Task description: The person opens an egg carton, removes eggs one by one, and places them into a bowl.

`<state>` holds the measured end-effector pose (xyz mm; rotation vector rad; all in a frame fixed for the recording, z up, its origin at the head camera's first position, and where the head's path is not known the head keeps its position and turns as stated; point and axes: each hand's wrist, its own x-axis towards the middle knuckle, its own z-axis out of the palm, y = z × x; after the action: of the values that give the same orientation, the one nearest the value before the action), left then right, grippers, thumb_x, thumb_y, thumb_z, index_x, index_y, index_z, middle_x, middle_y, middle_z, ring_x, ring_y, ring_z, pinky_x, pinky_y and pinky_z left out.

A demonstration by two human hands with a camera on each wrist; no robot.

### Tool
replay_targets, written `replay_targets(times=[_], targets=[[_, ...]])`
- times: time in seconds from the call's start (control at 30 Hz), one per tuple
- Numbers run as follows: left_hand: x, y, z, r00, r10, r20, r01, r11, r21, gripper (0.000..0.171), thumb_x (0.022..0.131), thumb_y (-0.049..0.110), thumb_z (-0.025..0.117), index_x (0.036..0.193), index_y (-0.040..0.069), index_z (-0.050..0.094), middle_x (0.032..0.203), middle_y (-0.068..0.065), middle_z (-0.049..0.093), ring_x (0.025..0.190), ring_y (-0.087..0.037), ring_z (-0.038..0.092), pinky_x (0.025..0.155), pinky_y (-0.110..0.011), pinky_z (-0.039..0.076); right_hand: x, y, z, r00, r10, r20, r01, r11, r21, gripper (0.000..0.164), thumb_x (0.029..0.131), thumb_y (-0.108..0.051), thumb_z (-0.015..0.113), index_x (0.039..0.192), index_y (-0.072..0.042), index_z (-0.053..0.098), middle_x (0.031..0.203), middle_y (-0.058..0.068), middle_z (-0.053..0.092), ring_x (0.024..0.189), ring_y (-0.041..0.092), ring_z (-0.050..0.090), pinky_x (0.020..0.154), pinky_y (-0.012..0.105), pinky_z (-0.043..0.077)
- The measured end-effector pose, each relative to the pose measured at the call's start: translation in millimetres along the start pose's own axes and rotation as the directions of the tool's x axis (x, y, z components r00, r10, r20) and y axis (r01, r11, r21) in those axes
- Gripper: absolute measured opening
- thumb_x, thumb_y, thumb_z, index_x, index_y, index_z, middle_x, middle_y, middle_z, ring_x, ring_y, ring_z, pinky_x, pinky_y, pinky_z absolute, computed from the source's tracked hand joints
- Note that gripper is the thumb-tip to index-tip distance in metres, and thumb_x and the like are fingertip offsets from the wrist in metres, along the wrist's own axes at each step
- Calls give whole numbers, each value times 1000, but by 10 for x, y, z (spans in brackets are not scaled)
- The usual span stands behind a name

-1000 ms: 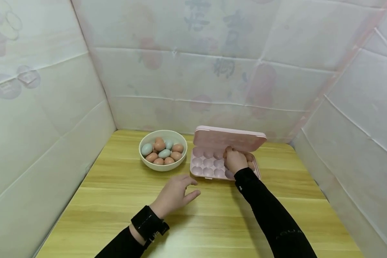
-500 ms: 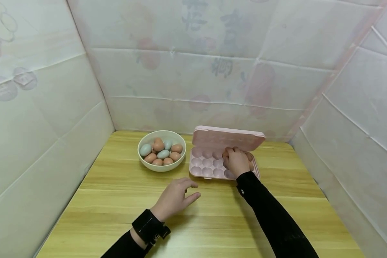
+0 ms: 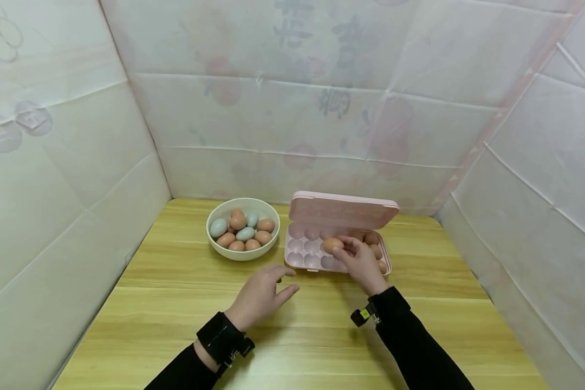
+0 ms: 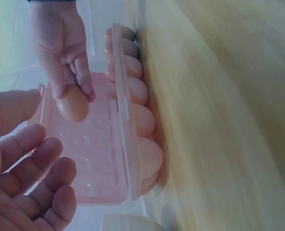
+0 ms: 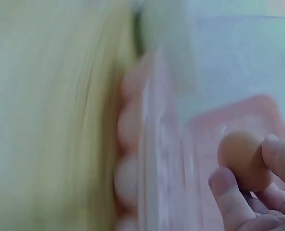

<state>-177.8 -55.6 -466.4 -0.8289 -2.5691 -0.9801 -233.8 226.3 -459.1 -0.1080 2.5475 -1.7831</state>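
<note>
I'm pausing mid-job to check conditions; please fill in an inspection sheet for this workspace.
Surface: table with yellowish wood grain.
Job's things: pink egg carton with its lid raised; brown eggs at its right end, cups on its left side unfilled. Pale bowl to its left, holding brown and bluish eggs.
Clutter: nothing seen.
Left hand: holds nothing, fingers loosely bent, nearer the wearer than the bowl and carton.
Right hand: pinches one brown egg above the carton.
Wrists: black bands on both.
Cables: nothing seen.
Surroundings: pale printed sheets behind and on both sides.
</note>
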Motion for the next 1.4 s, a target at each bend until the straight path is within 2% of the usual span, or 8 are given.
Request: replay_targets(times=[0.13,0.3,0.5,0.63,0.77,1.17,1.3,1.4], targets=[[27,5,-22,993,74,-87,-74,997,3,41,91,22,87,127,9,72,121,-6,77,103,-19,75,89,-33,64,-223,-21,90,990,15,142,-55,957,284,51,111,-13,58,156,6,42,143,21,63,119,12,70,105,28,59],[59,13,-28,969,186,-165,-192,981,-18,60,84,21,92,138,10,68,132,-9,74,110,-21,75,93,-31,63,-459,-47,208,954,-68,291,-78,883,463,52,111,-16,59,153,9,40,133,-1,67,118,6,70,107,26,57],[81,58,-42,945,272,-184,-291,953,-84,56,80,19,95,130,7,72,134,-10,72,109,-22,75,92,-23,62,-583,-97,326,893,-201,402,-65,827,558,39,113,-10,53,149,4,49,140,0,67,128,10,68,111,29,55],[95,102,-46,936,302,-179,-321,943,-84,50,80,18,95,125,7,75,131,-10,74,116,-23,74,97,-22,61,-634,-115,366,885,-189,425,-104,811,576,36,112,-9,53,148,0,52,141,2,67,130,12,68,112,29,55],[91,131,-40,938,305,-164,-321,944,-80,45,82,18,93,122,8,76,124,-9,76,114,-20,74,96,-22,61,-659,-117,384,879,-180,442,-132,799,587,39,113,-9,51,150,1,50,144,3,66,131,14,67,114,30,54],[77,146,-39,942,299,-153,-312,947,-76,43,84,15,93,121,7,74,121,-6,75,110,-18,73,94,-23,61,-658,-111,374,876,-173,451,-131,813,567,48,113,-11,53,157,3,43,146,2,65,134,13,66,114,30,54],[69,128,-86,948,286,-138,-296,954,-54,43,84,14,93,122,7,73,122,-6,75,107,-17,74,92,-25,62,-656,-99,351,900,-128,417,-115,853,509,59,110,-14,60,159,9,36,142,2,66,129,10,68,111,28,55],[71,88,-154,951,277,-139,-283,959,-25,43,84,14,93,121,7,73,121,-7,76,104,-17,74,89,-26,63,-660,-80,325,926,-92,365,-76,904,421,64,108,-16,65,158,12,37,142,12,65,124,10,69,106,26,58]])
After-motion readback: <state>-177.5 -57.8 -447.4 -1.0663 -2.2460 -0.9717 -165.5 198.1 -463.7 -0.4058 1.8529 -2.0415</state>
